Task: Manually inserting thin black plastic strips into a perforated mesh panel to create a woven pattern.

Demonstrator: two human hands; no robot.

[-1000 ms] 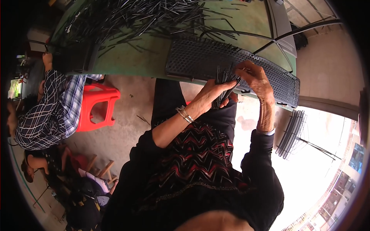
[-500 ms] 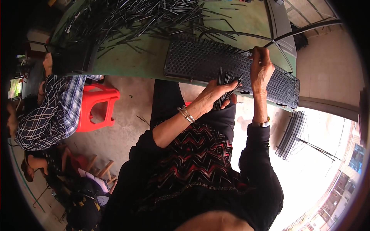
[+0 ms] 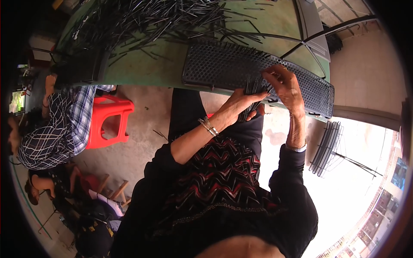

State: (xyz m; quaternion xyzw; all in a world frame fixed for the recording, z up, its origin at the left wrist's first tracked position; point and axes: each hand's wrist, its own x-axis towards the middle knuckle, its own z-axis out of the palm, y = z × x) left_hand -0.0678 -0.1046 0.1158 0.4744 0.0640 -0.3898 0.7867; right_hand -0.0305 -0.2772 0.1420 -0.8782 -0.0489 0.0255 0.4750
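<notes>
- My left hand [image 3: 236, 104]: closed around a bundle of black sticks [image 3: 253, 89], thumb across it.
- My right hand [image 3: 287, 88]: fingers bent just beside the bundle; whether they pinch a stick, I cannot tell.
- The bundle: in my left hand, at the near edge of a dark perforated tray [image 3: 215, 64].
- The tray: along the near edge of the green counter [image 3: 146, 72].
- A pile of sticks [image 3: 159, 17]: farther back on the counter, leftward.

The left hand [image 3: 234, 104] clasps thin black rods [image 3: 252, 87] (the right hand [image 3: 289, 89] just beside) near a perforated tray [image 3: 215, 64].
</notes>
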